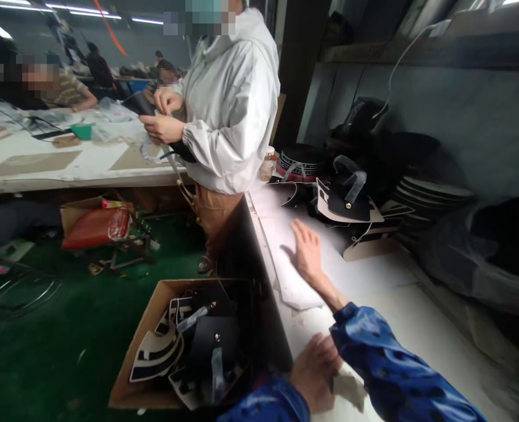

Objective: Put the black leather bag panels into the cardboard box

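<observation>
My right hand (pixel 307 251) lies flat, fingers spread, on a white sheet (pixel 285 234) on the white worktable (pixel 417 316). It holds nothing. My left hand (pixel 315 370) rests at the table's near edge, fingers curled on a small white scrap (pixel 347 390); whether it grips the scrap I cannot tell. Both arms wear blue patterned sleeves. Beyond my right hand lie black and cream cut pieces (pixel 349 205), some with small studs.
A cardboard box (pixel 142 334) of black and cream pieces stands on the green floor left of the table. A person in a white jacket (pixel 230 105) stands at the table's far corner handling something dark. Stacked black parts (pixel 430 196) and dark bags crowd the right side. Other people work at a far table.
</observation>
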